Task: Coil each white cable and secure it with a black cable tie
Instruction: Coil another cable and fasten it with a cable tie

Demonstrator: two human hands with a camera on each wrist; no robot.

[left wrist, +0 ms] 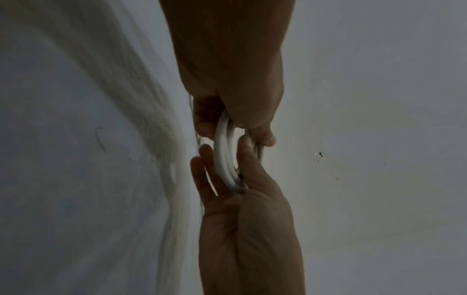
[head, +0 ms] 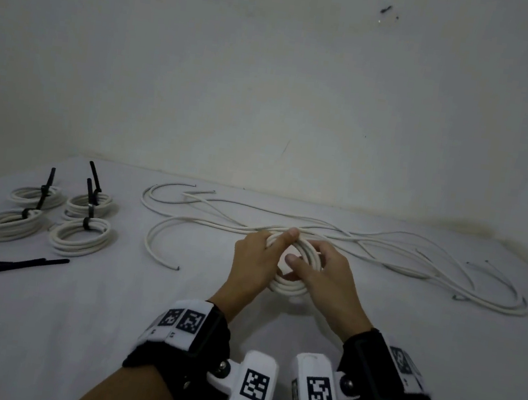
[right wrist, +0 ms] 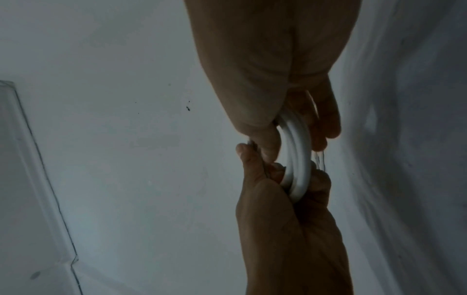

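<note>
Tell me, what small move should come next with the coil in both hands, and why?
Probably keep the left hand gripping the round white cable coil and send the right hand for a loose black cable tie: the coil looks fully wound but carries no tie.

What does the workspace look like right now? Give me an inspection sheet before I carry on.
Surface: white cloth-covered table, wrinkled.
Job's things: four tied coils at the left; a coil in hand, no tie on it yet; spare black ties at the left edge.
Clutter: nothing seen.
Grippers: left hand and right hand both grip the coil in hand, held above the table.
Cables: loose white cables spread along the far side, uncoiled.
Surroundings: plain pale wall with a few dark marks.
</note>
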